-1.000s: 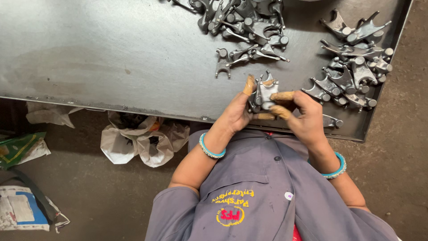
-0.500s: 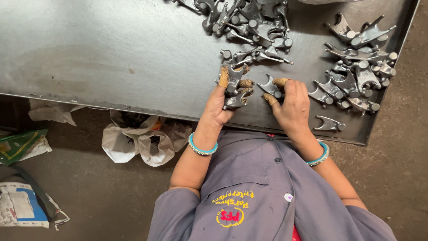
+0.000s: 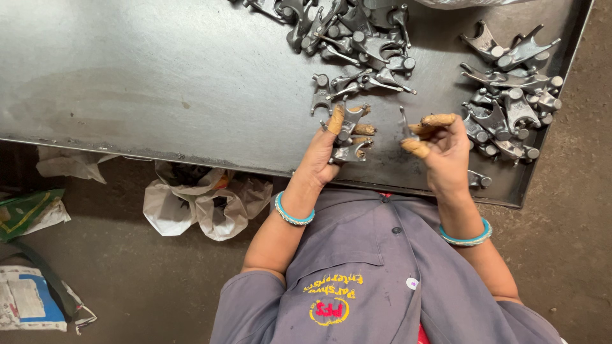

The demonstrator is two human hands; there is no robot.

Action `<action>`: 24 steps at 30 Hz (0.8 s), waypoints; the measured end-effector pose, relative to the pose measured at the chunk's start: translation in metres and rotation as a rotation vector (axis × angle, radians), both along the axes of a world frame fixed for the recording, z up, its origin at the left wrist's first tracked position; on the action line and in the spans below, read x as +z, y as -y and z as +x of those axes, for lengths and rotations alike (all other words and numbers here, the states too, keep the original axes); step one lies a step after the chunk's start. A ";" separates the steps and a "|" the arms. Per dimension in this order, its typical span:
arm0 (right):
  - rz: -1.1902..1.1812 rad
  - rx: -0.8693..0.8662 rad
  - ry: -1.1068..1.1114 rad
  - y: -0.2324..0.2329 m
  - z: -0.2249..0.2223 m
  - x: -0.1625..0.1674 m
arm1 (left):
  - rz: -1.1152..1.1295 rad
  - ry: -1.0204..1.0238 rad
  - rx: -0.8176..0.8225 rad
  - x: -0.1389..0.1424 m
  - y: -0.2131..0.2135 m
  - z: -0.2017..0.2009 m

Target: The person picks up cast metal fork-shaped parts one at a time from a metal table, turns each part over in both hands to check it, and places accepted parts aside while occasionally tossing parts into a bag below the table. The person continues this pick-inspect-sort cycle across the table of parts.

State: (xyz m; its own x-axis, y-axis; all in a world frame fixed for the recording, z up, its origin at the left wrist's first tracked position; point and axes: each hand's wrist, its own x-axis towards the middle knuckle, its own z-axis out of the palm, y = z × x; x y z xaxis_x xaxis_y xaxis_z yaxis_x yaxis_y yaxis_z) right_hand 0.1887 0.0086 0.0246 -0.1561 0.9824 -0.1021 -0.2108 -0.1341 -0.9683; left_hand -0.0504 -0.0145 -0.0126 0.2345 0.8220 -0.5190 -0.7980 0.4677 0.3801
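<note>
My left hand (image 3: 322, 156) is closed on a grey forked metal part (image 3: 349, 129), held over the front of the steel table (image 3: 159, 83). My right hand (image 3: 443, 150) is a short way to the right and pinches a thin metal part (image 3: 404, 122) between thumb and fingertips. Tan covers sit on the fingertips of both hands, and each wrist wears a turquoise bangle. A pile of similar forked parts (image 3: 360, 35) lies just beyond my hands. A second pile (image 3: 510, 95) lies to the right of my right hand.
One loose part (image 3: 478, 181) lies by the table's front edge next to my right wrist. On the floor below the table are white plastic bags (image 3: 197, 204), a green packet (image 3: 25, 213) and a printed paper (image 3: 29, 299).
My hands were together on one part near the table's edge. They have moved apart and farther over the table, each now gripping its own metal part.
</note>
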 end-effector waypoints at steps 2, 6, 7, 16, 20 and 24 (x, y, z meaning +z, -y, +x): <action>-0.263 0.027 -0.276 -0.002 0.010 -0.006 | 0.050 0.007 -0.017 0.003 0.001 0.004; -0.514 0.018 -0.450 -0.006 0.019 -0.014 | 0.055 0.044 -0.045 0.000 0.003 0.011; -0.519 0.034 -0.437 -0.006 0.019 -0.013 | 0.030 0.042 -0.030 -0.003 0.004 0.014; -0.135 0.152 0.121 0.007 -0.016 0.036 | 0.086 -0.094 -0.015 -0.035 0.014 0.044; 0.217 0.120 0.579 0.007 -0.033 0.056 | -0.036 0.061 -0.034 -0.017 0.009 0.050; 0.272 0.003 0.579 -0.001 -0.026 0.066 | -0.006 0.074 -0.034 0.019 -0.012 0.042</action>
